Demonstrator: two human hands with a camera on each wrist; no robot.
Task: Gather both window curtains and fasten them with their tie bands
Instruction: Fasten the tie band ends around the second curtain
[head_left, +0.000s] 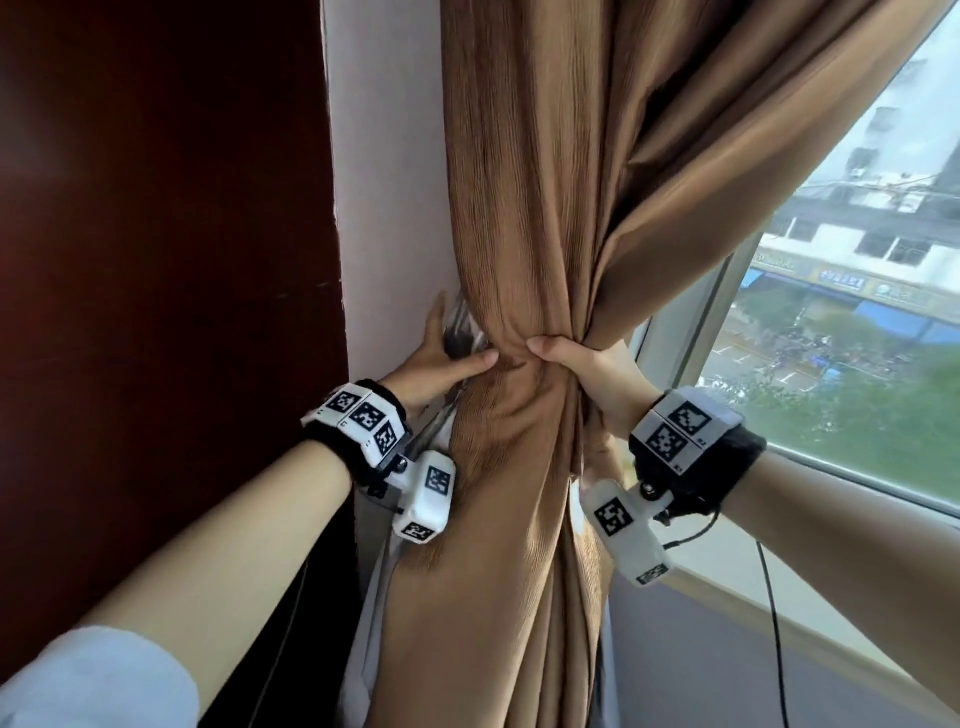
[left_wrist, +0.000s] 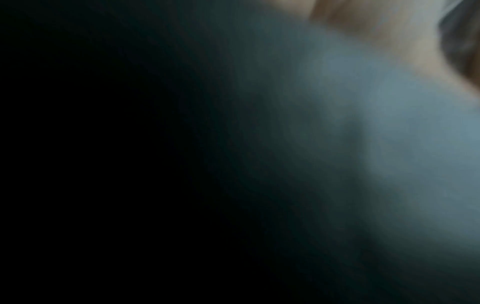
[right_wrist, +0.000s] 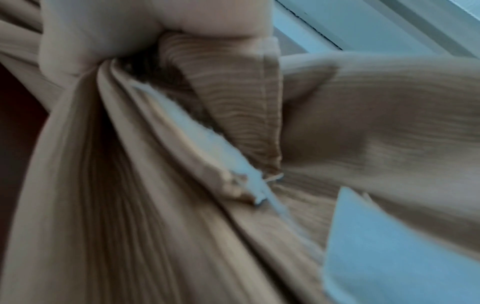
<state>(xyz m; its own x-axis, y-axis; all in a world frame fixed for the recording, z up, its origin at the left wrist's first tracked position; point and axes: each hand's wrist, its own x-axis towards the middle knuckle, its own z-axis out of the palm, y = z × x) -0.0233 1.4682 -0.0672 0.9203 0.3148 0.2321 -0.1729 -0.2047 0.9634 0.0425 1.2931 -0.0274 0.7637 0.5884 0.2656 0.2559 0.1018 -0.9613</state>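
The right hand (head_left: 582, 364) clamps the gathered brown curtain (head_left: 530, 234) at its waist — the left hand (head_left: 441, 358), fingers spread, presses its left edge.

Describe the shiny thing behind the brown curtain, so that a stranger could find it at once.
Start at the white wall strip left of the gathered brown ribbed curtain. At the cinched waist, the left hand touches a shiny silvery fabric piece. Its metallic sheen alone separates it from the matte brown cloth; I cannot tell what it is.
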